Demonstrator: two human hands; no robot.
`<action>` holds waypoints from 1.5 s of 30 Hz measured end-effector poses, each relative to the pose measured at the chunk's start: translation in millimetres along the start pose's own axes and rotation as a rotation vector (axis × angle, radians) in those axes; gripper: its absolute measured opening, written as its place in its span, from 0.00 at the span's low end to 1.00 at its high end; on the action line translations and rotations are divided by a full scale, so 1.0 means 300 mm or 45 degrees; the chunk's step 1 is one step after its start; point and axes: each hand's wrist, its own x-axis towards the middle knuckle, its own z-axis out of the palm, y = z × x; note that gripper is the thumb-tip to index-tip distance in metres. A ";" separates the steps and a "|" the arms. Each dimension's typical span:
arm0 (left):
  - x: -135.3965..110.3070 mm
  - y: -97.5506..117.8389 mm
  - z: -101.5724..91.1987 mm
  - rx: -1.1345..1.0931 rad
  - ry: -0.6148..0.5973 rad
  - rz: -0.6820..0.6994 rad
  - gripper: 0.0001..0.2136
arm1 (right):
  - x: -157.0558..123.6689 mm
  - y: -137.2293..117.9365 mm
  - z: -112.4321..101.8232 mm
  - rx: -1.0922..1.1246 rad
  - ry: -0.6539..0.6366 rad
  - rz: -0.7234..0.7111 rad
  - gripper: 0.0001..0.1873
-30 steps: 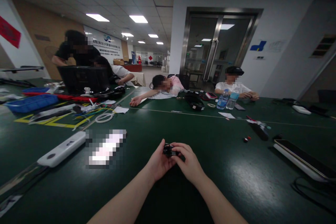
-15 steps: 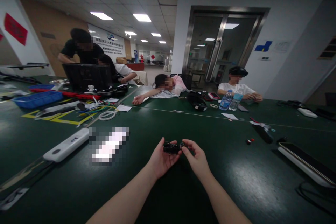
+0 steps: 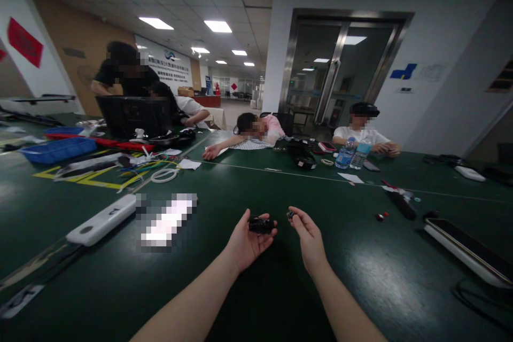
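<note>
My left hand point(image 3: 250, 243) holds a short black cylinder-like object point(image 3: 260, 225) across its upturned fingers, with the thumb against its left end. What kind of object it is, I cannot make out. To its right, my right hand point(image 3: 310, 238) pinches a small dark piece with a shiny, bluish glint point(image 3: 290, 215) between thumb and fingertips. A gap separates this piece from the black object. Both hands are just above the green tabletop point(image 3: 224, 192).
A white power strip point(image 3: 102, 222) and a blurred bright rectangle point(image 3: 170, 222) lie left. Right are a thick slab-like device point(image 3: 468, 248), a black tool-like item point(image 3: 401, 204) and small red bits point(image 3: 380, 217). Water bottles point(image 3: 360, 153) stand farther back, and several people sit or stand around the table.
My right hand has moved right, away from the black object, taking the small piece with it. My left hand has stayed almost in place.
</note>
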 end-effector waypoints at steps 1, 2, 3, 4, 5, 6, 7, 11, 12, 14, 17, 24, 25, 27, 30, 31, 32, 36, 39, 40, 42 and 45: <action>-0.001 0.000 0.001 -0.001 0.000 0.001 0.22 | 0.002 0.002 -0.002 0.011 0.009 0.006 0.20; -0.003 0.001 0.002 -0.002 -0.002 0.000 0.22 | 0.003 0.005 -0.004 0.023 0.016 0.014 0.20; -0.004 0.001 0.003 -0.003 -0.006 -0.004 0.22 | 0.005 0.007 -0.006 0.037 0.025 0.021 0.20; -0.006 0.002 0.003 -0.003 -0.008 -0.007 0.22 | 0.007 0.009 -0.007 0.052 0.033 0.027 0.20; -0.007 0.003 0.004 -0.001 -0.008 -0.010 0.22 | 0.008 0.012 -0.007 0.067 0.042 0.031 0.20; -0.008 0.003 0.006 0.002 -0.007 -0.013 0.22 | 0.010 0.014 -0.008 0.084 0.050 0.033 0.21; -0.010 0.003 0.007 0.005 -0.005 -0.013 0.22 | 0.011 0.016 -0.008 0.101 0.057 0.033 0.21; -0.015 0.004 0.012 0.016 0.005 -0.004 0.21 | 0.010 0.012 -0.007 0.129 0.062 0.031 0.21; -0.016 0.004 0.013 0.020 0.006 -0.004 0.21 | 0.009 0.008 -0.007 0.123 0.061 0.028 0.21; -0.016 0.005 0.013 0.026 0.012 -0.006 0.21 | 0.006 0.001 -0.007 0.103 0.057 0.012 0.21; -0.014 0.005 0.011 0.025 0.013 -0.016 0.21 | 0.003 -0.002 -0.008 0.057 0.030 -0.002 0.22; -0.008 0.003 0.004 0.021 0.003 -0.014 0.22 | -0.004 -0.005 0.002 -0.005 -0.044 0.015 0.23; -0.007 0.002 0.003 0.023 0.003 -0.011 0.22 | -0.007 -0.010 0.006 -0.009 -0.057 0.021 0.23; -0.007 0.001 0.003 0.026 0.003 -0.004 0.21 | -0.013 -0.018 0.014 -0.018 -0.092 0.030 0.23; -0.005 -0.003 0.002 0.040 -0.005 0.000 0.21 | -0.020 -0.017 0.022 -0.073 -0.168 0.019 0.21; -0.003 -0.004 0.001 0.046 -0.008 0.000 0.21 | -0.021 -0.013 0.024 -0.106 -0.198 0.013 0.20; -0.002 -0.005 0.000 0.052 -0.009 0.001 0.20 | -0.023 -0.010 0.026 -0.142 -0.227 0.008 0.19; 0.006 -0.012 -0.004 0.050 0.003 -0.002 0.19 | -0.035 -0.009 0.037 -0.304 -0.304 -0.078 0.14; 0.008 -0.017 -0.002 0.034 -0.010 -0.001 0.19 | -0.048 -0.028 0.047 -0.362 -0.327 -0.182 0.11; 0.008 -0.018 -0.001 0.030 -0.016 0.000 0.19 | -0.052 -0.035 0.051 -0.363 -0.344 -0.201 0.10; 0.008 -0.020 0.002 0.025 -0.019 -0.003 0.18 | -0.060 -0.048 0.055 -0.366 -0.391 -0.224 0.10; 0.006 -0.022 0.003 0.022 -0.032 -0.023 0.18 | -0.068 -0.058 0.059 -0.416 -0.431 -0.262 0.09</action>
